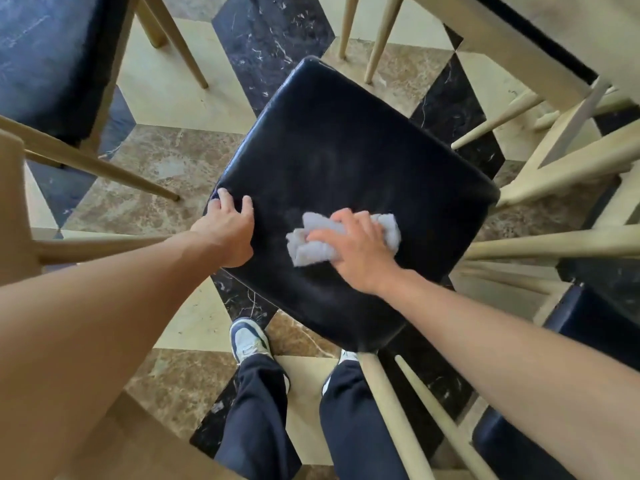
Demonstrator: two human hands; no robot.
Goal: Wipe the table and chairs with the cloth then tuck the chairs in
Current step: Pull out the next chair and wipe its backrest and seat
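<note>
Bare forearms fill the lower corners of the view, reaching down to a dark navy, smooth padded leather-like chair seat [346, 188] with rounded corners, seen from directly above. On the seat's near-left corner, the left hand [228, 230] is partly curled, its fingers hooked over the cushion's edge and the palm resting against the side, gripping the seat itself. Further right, the right hand [356, 247] lies palm-down with its fingers loosely bent over a crumpled pale grey-white soft cloth [311, 245], pressing it flat against the seat's surface; folds of the cloth bulge out to the left of the fingers and beyond the fingertips. The leather shows a faint dull sheen and hazy smears near the middle.

Pale, tapered wooden chair legs [391, 417] splay out beneath the seat toward the camera. Another dark padded chair [52, 57] with tan wooden legs stands at the upper left, well apart from the one being wiped. A cream-coloured wooden table edge [519, 46] with a dark underside band runs across the upper right. Below is a polished marble floor of beige, brown and black diamond tiles [166, 168]. Dark trousers and a navy-and-white sneaker [249, 341] stand just beside the seat's near edge.
</note>
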